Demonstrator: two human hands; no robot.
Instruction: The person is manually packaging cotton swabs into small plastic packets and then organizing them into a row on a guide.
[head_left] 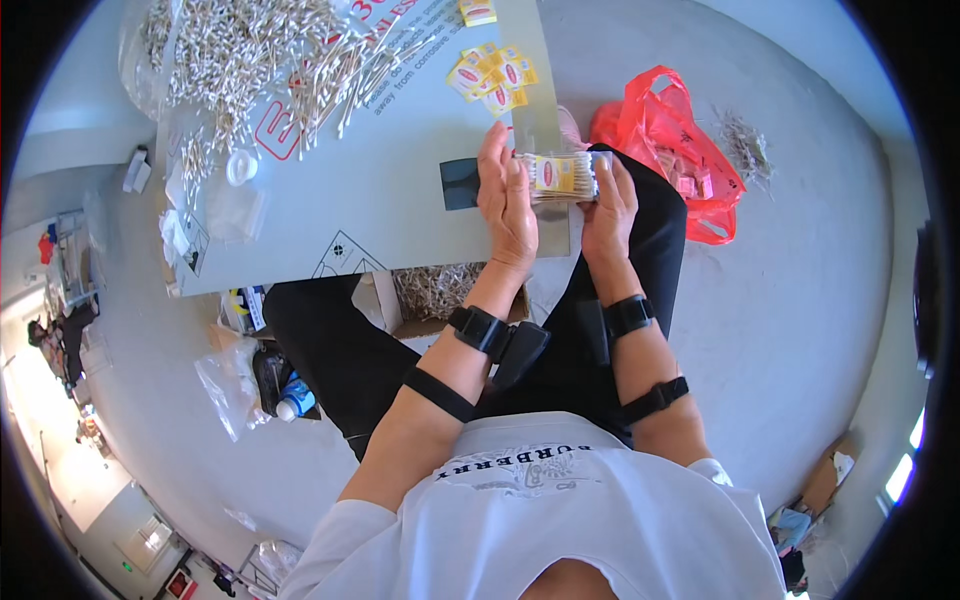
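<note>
A clear pack of cotton swabs (556, 192) with a yellow label is held between my two hands at the table's right edge. My left hand (508, 210) presses its palm side and thumb to the pack's left end, the fingers fairly straight. At the opposite end, my right hand (609, 215) grips with the thumb on top; its other fingers are partly hidden. Several yellow label cards (497, 75) lie spread on the table beyond the pack. A large heap of loose cotton swabs (235, 65) covers the far left of the table.
Left on the grey table (350, 200) stands a white round-topped container (241, 167). A black rectangle (461, 184) lies beside my left hand. Below the table is a box of swabs (440, 290). On the floor at right are a red plastic bag (665, 110) and scattered swabs (745, 148).
</note>
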